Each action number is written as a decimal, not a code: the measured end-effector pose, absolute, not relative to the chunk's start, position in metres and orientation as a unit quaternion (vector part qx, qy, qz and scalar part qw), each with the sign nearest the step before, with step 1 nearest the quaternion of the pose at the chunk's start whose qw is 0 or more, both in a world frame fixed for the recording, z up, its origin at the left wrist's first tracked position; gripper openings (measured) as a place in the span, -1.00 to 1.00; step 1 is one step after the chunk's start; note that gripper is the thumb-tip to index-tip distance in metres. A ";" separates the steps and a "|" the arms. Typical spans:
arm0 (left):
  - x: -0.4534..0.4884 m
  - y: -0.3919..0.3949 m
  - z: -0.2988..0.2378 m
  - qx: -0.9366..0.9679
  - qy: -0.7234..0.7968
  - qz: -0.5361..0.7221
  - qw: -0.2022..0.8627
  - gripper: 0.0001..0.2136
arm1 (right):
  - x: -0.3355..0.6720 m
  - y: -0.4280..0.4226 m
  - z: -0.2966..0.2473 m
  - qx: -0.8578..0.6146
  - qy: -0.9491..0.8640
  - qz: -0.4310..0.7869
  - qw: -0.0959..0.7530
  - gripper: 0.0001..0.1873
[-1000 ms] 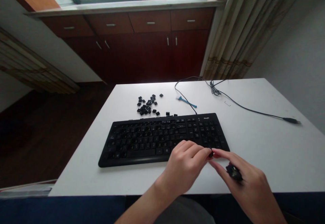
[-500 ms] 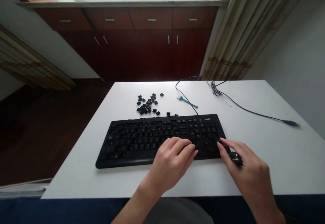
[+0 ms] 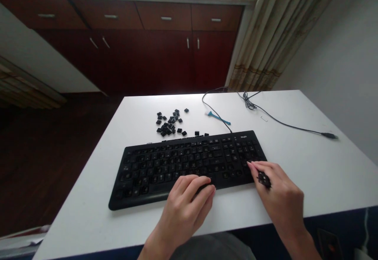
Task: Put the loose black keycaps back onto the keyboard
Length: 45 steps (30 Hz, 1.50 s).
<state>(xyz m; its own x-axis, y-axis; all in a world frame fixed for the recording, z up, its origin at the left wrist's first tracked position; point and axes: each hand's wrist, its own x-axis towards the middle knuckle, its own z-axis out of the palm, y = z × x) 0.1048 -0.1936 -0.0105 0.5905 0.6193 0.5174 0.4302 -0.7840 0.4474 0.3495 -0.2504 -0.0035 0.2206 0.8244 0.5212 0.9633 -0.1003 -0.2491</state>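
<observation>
The right hand [image 3: 277,185] is curled, pinching small black keycaps [image 3: 264,179] between its fingers. The left hand [image 3: 184,207] arches over the front edge of the matte plastic keyboard [image 3: 189,161]; I cannot tell whether it grips anything. Beyond, on the white table [image 3: 325,173], lie a heap of square keycaps [image 3: 168,123], a flat blue strip [image 3: 219,118] and a thin black cable [image 3: 280,122].

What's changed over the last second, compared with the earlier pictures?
The left hand has moved away from the right hand, leftward along the front edge of the keyboard. The right hand remains at the keyboard's right end, holding black keycaps. The loose keycap pile and cable look unmoved.
</observation>
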 end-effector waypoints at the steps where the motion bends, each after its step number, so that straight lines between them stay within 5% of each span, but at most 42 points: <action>1: 0.105 -0.194 -0.011 0.882 0.293 0.339 0.144 -0.76 | 0.347 -0.250 -0.004 -0.737 -0.606 -0.130 0.271 -0.88; 45: 0.102 -0.194 -0.013 0.867 0.311 0.321 0.221 -0.79 | 0.379 -0.247 -0.006 -0.639 -0.704 -0.039 0.308 -0.75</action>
